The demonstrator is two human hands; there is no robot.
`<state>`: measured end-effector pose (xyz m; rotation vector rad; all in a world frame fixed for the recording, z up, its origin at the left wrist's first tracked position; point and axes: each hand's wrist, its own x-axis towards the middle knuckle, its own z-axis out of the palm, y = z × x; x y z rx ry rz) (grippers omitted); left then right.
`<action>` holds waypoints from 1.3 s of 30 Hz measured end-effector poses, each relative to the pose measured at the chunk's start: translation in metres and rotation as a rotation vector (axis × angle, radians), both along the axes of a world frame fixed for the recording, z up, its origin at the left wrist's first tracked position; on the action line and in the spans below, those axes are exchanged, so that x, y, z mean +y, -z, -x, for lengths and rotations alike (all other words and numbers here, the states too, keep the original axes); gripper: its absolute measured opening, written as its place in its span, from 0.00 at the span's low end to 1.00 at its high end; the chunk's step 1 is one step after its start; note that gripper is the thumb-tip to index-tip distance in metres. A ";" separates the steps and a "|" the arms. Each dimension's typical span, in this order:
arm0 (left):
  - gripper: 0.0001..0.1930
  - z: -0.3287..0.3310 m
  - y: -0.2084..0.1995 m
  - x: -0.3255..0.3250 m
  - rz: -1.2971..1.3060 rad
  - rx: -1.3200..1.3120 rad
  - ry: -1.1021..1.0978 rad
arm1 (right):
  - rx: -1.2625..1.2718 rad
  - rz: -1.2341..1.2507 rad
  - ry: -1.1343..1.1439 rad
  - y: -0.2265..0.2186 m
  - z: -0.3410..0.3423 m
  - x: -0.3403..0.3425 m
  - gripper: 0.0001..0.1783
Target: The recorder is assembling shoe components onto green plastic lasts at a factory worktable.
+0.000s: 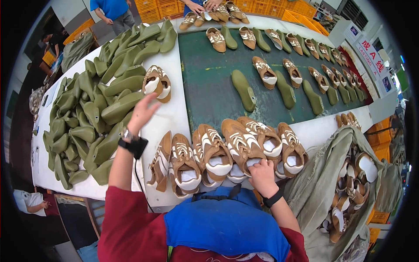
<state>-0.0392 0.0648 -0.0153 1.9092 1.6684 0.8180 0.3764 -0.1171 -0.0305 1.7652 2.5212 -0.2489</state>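
My left hand (143,112) reaches out over the white table with its fingers apart and holds nothing. Just beyond its fingertips stand brown sneakers (152,81) with white stripes, beside a heap of green shoe lasts (94,111). Close to my body, several more brown-and-white sneakers (210,146) stand in a row with their heels toward me. My right hand (262,177) is closed at the heel opening of a laced brown sneaker (241,142) in this row. Part of that heel is hidden behind my fingers.
A green conveyor belt (209,87) carries rows of sneakers and green lasts. On the right, a cloth sack (305,196) holds many shoes. A co-worker's hands (205,6) handle sneakers at the far edge. Orange crates (148,11) are stacked behind.
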 end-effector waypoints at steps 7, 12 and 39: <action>0.30 -0.165 -0.033 -0.151 0.248 -0.351 0.344 | 0.433 -0.202 -0.080 -0.023 0.001 -0.010 0.09; 0.41 -0.222 -0.034 -0.160 -0.085 -0.244 0.261 | 0.502 -0.342 -0.280 -0.064 0.035 -0.021 0.09; 0.20 -0.132 -0.072 -0.198 -0.166 0.063 -0.184 | 0.693 -0.269 -0.521 -0.129 0.083 -0.007 0.19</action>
